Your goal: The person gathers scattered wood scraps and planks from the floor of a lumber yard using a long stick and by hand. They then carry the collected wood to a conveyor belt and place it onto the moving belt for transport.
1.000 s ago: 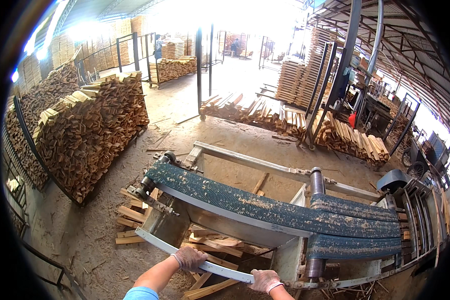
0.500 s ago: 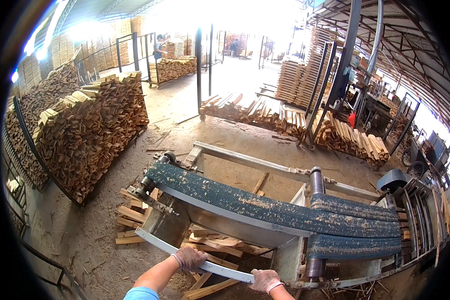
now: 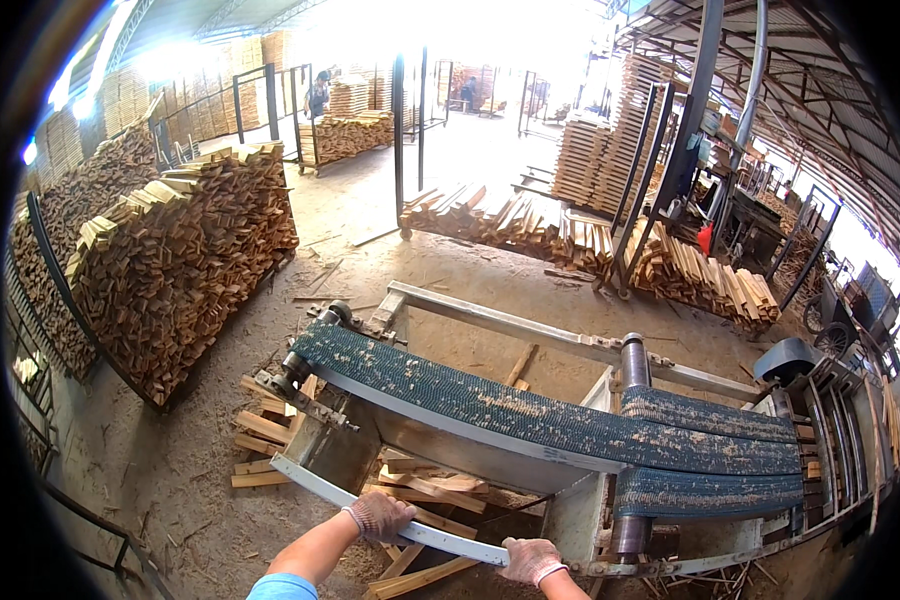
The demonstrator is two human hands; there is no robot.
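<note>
My left hand (image 3: pixel 381 515), in a knit work glove, curls over the pale metal side rail (image 3: pixel 440 540) of a conveyor frame. Further right along the same rail, my right hand (image 3: pixel 530 560) is gloved too, its fingers wrapped over the edge. Beyond both hands runs a dark green, rough-textured conveyor belt (image 3: pixel 460 400) dusted with wood chips. It meets two shorter belts (image 3: pixel 710 490) around a steel roller (image 3: pixel 633 535) at the right. Loose wooden slats (image 3: pixel 430 490) lie on the floor beneath the rail, partly hidden by it and my left hand.
A tall stack of wood pieces (image 3: pixel 190 260) stands at the left in a metal rack. Low piles of slats (image 3: pixel 700 275) lie beyond the conveyor, near a dark upright post (image 3: pixel 685 130). Metal rollers (image 3: pixel 840 430) sit at the belt's right end. A person (image 3: pixel 318 95) stands far back.
Both my hands keep their place on the rail. The distant person at the back left has shifted posture slightly.
</note>
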